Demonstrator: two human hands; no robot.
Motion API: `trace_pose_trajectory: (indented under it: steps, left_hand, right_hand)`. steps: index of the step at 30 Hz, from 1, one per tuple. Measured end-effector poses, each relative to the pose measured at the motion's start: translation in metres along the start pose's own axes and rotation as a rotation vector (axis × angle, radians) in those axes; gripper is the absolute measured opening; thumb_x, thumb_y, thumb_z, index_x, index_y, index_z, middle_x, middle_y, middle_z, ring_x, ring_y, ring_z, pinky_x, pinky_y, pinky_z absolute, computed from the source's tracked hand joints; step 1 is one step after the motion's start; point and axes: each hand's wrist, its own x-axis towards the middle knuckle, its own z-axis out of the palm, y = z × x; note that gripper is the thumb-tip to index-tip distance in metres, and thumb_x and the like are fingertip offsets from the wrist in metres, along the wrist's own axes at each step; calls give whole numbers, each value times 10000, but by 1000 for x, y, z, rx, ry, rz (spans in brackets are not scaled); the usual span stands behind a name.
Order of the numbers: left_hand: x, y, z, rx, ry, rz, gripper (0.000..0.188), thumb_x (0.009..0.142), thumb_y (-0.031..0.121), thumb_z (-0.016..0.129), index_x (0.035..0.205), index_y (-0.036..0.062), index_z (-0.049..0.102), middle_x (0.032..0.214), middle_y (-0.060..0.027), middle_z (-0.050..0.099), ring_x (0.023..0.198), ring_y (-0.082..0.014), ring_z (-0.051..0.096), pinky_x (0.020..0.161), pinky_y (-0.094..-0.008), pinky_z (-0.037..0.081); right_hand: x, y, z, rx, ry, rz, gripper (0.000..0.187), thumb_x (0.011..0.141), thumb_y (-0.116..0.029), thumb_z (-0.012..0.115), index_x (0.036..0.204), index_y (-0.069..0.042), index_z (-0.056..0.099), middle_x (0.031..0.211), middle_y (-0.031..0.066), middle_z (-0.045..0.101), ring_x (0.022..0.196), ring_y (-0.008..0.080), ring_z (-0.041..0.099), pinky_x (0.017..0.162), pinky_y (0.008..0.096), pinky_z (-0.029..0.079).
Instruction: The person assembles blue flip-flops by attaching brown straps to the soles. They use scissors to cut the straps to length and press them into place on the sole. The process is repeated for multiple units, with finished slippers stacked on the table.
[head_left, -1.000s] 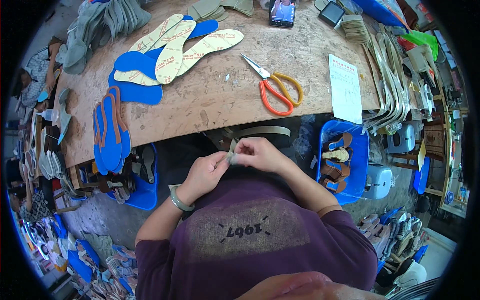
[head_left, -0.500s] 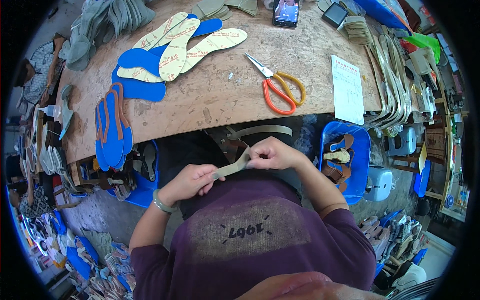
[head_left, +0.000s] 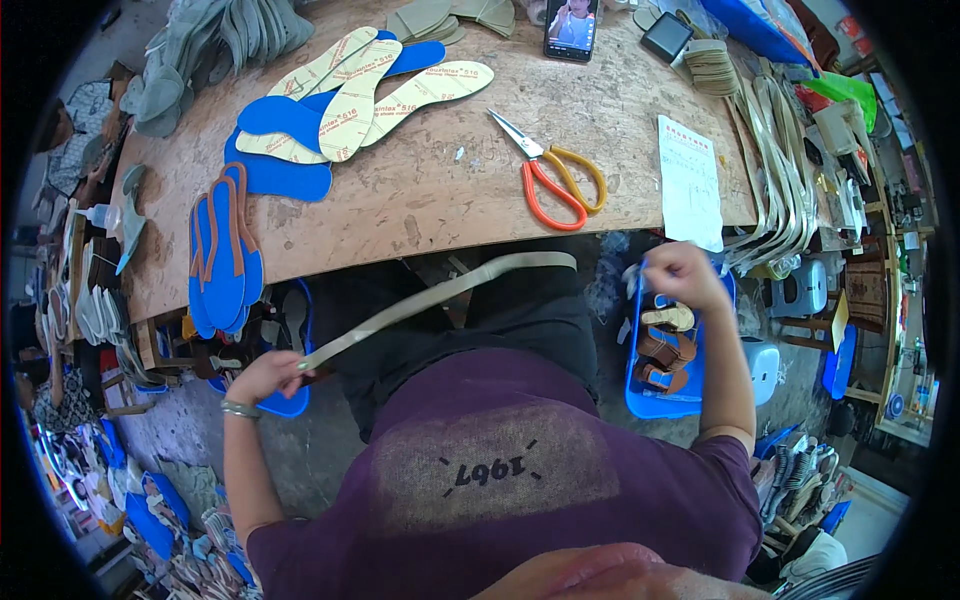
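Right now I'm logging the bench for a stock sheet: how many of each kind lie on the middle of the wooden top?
Tan insoles: 3
Scissors, orange-handled: 1
Phone: 1
White paper sheet: 1
Total: 6
The blue soles overlap too much to count.

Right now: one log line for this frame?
left hand: holds strap end | right hand: over blue bin, grip unclear | strap: stretched below table edge | scissors: on table
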Motion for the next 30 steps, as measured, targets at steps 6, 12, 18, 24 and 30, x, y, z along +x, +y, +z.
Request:
trace_pose_trajectory:
  steps: [6, 12, 18, 24, 30]
  left_hand:
    - [0, -41, 4, -218, -28, -2, 222, 944, 160, 534, 1092, 4, 587, 901, -73, 678, 800, -137, 645, 700, -249, 493]
    - [48, -34, 28, -299, -147, -88, 224, 956, 217, 515, 1047, 19, 570, 765, -110, 665, 679, -186, 657, 677, -294, 524]
    - [47, -29, 42, -317, 0, -32, 188, 958, 171, 479, 1053, 28, 555, 728, -98, 645, 584, -162, 621, 580, -252, 500]
    - [25, 72, 84, -177, -118, 149, 238, 970, 172, 460, 1144, 35, 548, 669, -36, 595, 475, -74, 512, 471, -216, 436]
    - [12, 138, 103, 5, -100, 358, 262, 998, 221, 427, 1076, 39, 598, 597, -27, 583, 483, -66, 537, 476, -208, 441]
  right_hand:
    - [-28, 31, 25, 94, -283, 556, 289, 861, -198, 646, 650, -13, 576, 548, -16, 537, 513, 48, 493, 478, 242, 389]
    - [-22, 184, 120, -3, -110, 528, 289, 851, -292, 617, 836, -6, 661, 796, 100, 676, 777, 212, 640, 717, 349, 495]
    - [-7, 187, 138, -723, -157, 614, 225, 843, -225, 578, 913, -41, 689, 966, 175, 672, 951, 306, 638, 791, 392, 507]
    - [68, -45, 134, 13, 90, -107, 305, 808, -252, 688, 1045, -62, 653, 1009, 129, 661, 931, 290, 637, 839, 374, 491]
    - [113, -115, 175, 265, -297, -437, 323, 813, -221, 697, 1092, -68, 639, 894, 108, 665, 879, 252, 636, 821, 354, 465]
